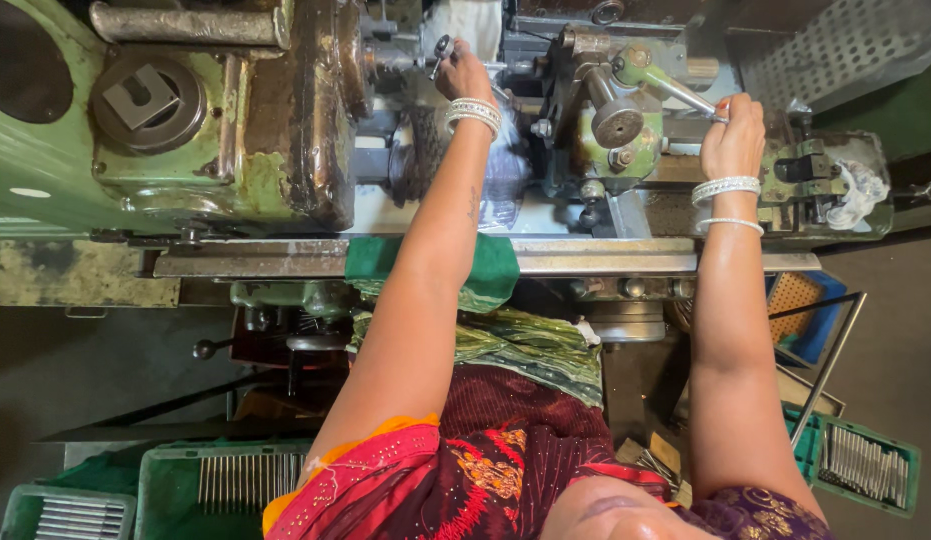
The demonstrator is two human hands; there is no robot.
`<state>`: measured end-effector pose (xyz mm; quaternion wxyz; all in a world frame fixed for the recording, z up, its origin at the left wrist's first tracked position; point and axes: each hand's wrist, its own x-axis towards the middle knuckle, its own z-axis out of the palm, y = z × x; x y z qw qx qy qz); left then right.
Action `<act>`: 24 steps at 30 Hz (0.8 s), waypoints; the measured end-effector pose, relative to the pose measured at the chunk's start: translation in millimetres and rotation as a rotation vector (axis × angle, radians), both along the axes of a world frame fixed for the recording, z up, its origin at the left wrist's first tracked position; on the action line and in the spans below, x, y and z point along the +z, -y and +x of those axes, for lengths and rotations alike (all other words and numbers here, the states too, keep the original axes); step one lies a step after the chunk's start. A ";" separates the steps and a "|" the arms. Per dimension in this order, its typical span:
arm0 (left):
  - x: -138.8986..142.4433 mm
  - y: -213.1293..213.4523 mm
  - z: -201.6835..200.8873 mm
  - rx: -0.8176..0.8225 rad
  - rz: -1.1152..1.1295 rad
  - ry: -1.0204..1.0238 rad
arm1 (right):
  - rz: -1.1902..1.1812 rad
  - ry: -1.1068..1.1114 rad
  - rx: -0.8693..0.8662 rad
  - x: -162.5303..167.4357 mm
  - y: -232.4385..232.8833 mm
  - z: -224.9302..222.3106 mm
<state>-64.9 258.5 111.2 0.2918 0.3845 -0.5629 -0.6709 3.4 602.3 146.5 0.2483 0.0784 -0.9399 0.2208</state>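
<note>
Two hands work the green lathe (236,170): the left hand (462,75) has its grip closed on a small metal lever (441,50) beside the chuck, the right hand (734,135) clasps the long handle (676,90) above the carriage.

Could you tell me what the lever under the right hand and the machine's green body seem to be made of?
The lever held by the right hand looks like bare steel with a dull grey sheen. The machine body appears to be cast metal under worn green paint, chipped and oil-darkened in places.
</note>
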 end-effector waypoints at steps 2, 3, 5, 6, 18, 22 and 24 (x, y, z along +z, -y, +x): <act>0.7 1.0 1.2 0.033 -0.005 -0.039 | 0.001 -0.007 0.016 -2.4 0.2 1.4; 1.0 1.0 2.1 0.049 -0.008 -0.059 | 0.019 0.010 0.014 -2.5 -0.3 1.6; 2.1 0.1 4.2 0.027 0.024 -0.029 | 0.057 0.042 0.008 1.9 -3.4 -0.7; 2.8 -0.5 5.5 0.015 0.039 -0.014 | 0.085 0.121 0.016 6.8 -5.3 -3.4; -1.5 39.4 5.0 0.123 0.349 -0.391 | 0.138 0.294 -0.174 5.3 24.6 14.5; -4.3 35.5 10.4 0.095 0.335 0.009 | 0.092 0.245 -0.050 9.6 10.2 -1.7; -6.3 36.2 12.8 0.113 0.327 -0.013 | 0.086 0.220 -0.002 15.9 7.5 -9.0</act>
